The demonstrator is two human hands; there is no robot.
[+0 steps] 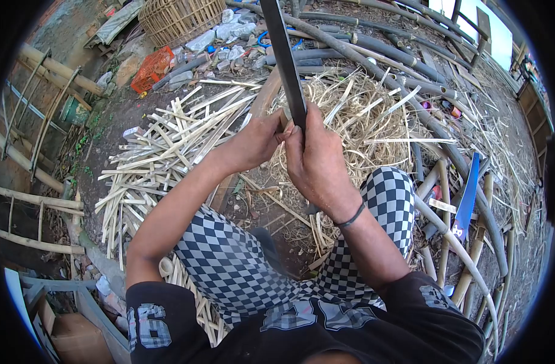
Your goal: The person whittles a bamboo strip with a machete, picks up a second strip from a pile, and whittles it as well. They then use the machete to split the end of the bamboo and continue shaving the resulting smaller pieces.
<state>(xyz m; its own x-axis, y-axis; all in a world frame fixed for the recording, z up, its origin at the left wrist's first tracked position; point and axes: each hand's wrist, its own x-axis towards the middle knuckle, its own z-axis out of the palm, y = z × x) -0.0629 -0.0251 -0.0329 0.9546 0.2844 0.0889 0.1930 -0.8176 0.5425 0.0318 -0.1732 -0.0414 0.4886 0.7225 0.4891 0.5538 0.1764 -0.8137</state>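
A long dark blade or flat bar (pixel 284 57) runs from the top edge down to both hands. My right hand (pixel 317 161), with a dark band at its wrist, is closed around the bar's lower end. Just left of it and touching, my left hand (pixel 262 138) is closed, its fingertips pinched beside the bar; whatever lies between them is too small to name. Pale split strips (pixel 162 151) lie in a heap to the left. Behind the hands spreads a pile of thin curly shavings (pixel 374 127). A wooden board (pixel 266 97) slants behind the left hand.
A blue saw (pixel 467 197) rests among poles at the right. Bamboo poles (pixel 386 48) cross the upper right. An orange crate (pixel 152 68) and a woven basket (pixel 183 21) stand at the upper left. The person's checkered legs (pixel 235 255) are below the hands.
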